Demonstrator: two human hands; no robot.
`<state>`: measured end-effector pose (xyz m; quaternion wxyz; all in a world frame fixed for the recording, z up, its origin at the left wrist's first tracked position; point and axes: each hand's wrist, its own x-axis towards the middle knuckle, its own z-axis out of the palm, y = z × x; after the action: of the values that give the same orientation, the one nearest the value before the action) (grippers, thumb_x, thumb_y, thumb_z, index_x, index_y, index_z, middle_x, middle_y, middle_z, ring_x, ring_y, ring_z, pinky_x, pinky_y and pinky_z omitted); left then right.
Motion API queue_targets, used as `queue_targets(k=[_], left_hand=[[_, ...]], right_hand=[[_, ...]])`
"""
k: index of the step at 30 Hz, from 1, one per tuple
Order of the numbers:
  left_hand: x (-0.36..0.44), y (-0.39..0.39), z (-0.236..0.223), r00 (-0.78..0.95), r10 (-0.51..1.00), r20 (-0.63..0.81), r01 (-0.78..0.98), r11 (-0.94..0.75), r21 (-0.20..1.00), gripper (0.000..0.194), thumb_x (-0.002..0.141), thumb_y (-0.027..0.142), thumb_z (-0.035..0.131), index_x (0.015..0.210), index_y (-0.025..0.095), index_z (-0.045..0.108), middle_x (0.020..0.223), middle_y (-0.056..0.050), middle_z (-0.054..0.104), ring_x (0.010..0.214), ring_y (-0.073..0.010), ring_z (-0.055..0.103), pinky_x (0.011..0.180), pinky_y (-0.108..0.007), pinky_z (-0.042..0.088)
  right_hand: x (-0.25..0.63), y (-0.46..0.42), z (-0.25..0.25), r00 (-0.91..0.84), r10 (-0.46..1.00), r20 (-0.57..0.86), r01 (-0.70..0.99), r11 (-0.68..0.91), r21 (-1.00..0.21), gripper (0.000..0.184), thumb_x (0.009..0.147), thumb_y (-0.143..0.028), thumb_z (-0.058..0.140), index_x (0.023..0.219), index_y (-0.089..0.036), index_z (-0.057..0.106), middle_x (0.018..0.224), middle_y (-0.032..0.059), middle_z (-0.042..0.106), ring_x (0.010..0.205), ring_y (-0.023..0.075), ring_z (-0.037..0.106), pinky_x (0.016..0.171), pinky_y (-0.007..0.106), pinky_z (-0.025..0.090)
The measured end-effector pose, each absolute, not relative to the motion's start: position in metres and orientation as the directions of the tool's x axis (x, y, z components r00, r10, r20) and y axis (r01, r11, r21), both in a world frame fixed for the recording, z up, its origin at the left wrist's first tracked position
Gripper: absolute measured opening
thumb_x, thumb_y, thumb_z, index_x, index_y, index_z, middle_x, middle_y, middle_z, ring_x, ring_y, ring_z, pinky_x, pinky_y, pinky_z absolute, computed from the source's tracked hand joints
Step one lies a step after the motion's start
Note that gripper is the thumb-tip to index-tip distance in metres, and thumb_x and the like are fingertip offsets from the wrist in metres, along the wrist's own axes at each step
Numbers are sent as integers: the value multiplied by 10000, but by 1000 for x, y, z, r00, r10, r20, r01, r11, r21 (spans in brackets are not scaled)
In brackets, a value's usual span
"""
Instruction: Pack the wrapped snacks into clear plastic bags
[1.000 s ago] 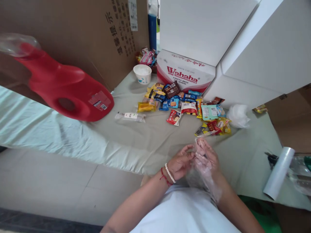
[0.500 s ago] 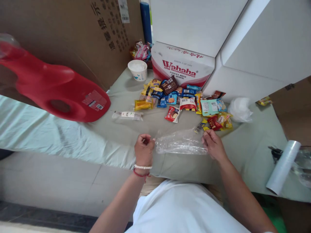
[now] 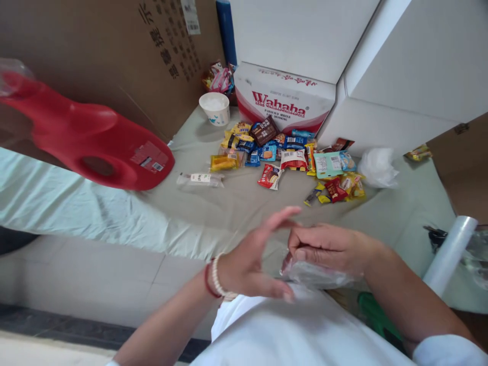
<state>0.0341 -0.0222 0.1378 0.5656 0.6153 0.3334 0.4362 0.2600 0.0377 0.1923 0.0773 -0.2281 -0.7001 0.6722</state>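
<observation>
Close to my body, my right hand grips a clear plastic bag, its crumpled film hanging below the fingers. My left hand, slightly blurred, is spread beside it, thumb and fingers wide apart, with nothing in them. Its fingertips come near the right hand; whether they touch the film I cannot tell. Beyond my hands lies a pile of wrapped snacks. A red snack packet lies at its front, and a slim clear packet with a white label rests to the left.
A big red jug stands at the left by a brown carton. Behind the snacks are a white paper cup and a Wahaha water box. At right are a crumpled white plastic bag and a roll of film.
The bag went from bunched at my right hand to stretched flat between both hands, and is now gathered in the right. My left hand has let go and opened.
</observation>
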Motion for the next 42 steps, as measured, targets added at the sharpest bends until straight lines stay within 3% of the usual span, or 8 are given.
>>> queue_targets(k=[6, 10, 16, 21, 26, 30, 35, 42], left_hand=[[51, -14, 122, 647, 754, -109, 38, 111, 993, 302, 799, 459, 769, 926, 188, 732, 682, 7, 560, 647, -143, 508, 681, -272, 450], [31, -26, 108, 476, 880, -14, 179, -82, 980, 257, 877, 412, 686, 732, 200, 715, 745, -39, 615, 740, -166, 555, 748, -286, 450], [-12, -61, 114, 425, 905, -15, 471, -207, 858, 222, 812, 375, 750, 674, 236, 645, 959, -100, 683, 1063, -272, 611, 915, -397, 508], [-54, -93, 126, 626, 772, -107, 352, -157, 922, 285, 815, 390, 755, 622, 242, 606, 1272, -109, 680, 1411, -329, 463, 1145, -527, 391], [-56, -82, 81, 281, 875, -395, 146, 368, 918, 462, 901, 541, 617, 608, 223, 456, 560, -4, 574, 534, -139, 551, 576, -268, 458], [-42, -39, 51, -48, 915, -400, 251, 398, 882, 474, 788, 555, 712, 573, 226, 447, 481, 40, 442, 491, -125, 432, 507, -236, 365], [-32, -13, 70, 64, 991, 117, 317, -131, 939, 417, 774, 434, 748, 504, 224, 510, 1123, -129, 710, 1282, -303, 539, 1094, -457, 418], [-19, -2, 62, 209, 978, -10, 366, -69, 928, 568, 985, 552, 417, 546, 222, 564, 723, -105, 692, 896, -266, 693, 901, -407, 510]], right_hand=[[277, 40, 190, -800, 487, -350, 323, -143, -936, 271, 970, -480, 607, 1030, -218, 642, 692, -34, 620, 486, 83, 430, 454, 188, 358], [297, 30, 165, -750, 546, -374, 491, 79, -868, 456, 697, -339, 890, 1089, -231, 682, 732, -35, 646, 552, 95, 482, 482, 184, 348], [320, 14, 155, -826, 509, -243, 423, 273, -864, 203, 980, -288, 576, 886, -201, 735, 833, 58, 699, 795, 179, 611, 780, 302, 480], [332, -4, 148, -861, 343, -376, 316, -217, -923, 338, 1009, -467, 541, 941, -170, 686, 857, 88, 706, 827, 182, 665, 798, 327, 532], [320, 14, 96, -760, 258, -597, 379, -570, -729, 456, 884, -629, 664, 966, -184, 608, 668, -21, 622, 562, 133, 627, 525, 224, 487], [305, 61, 74, -649, 576, -497, 361, -341, -868, 475, 809, -628, 738, 837, -159, 668, 719, 13, 656, 637, 122, 608, 615, 229, 492], [305, 78, 86, -550, 819, -162, 156, -90, -984, 345, 878, -532, 713, 938, -195, 758, 1039, 84, 710, 940, 195, 659, 832, 323, 528], [316, 49, 108, -622, 783, -34, 252, 159, -955, 182, 961, -354, 638, 1003, -223, 757, 1190, 121, 729, 1092, 247, 699, 968, 422, 541]])
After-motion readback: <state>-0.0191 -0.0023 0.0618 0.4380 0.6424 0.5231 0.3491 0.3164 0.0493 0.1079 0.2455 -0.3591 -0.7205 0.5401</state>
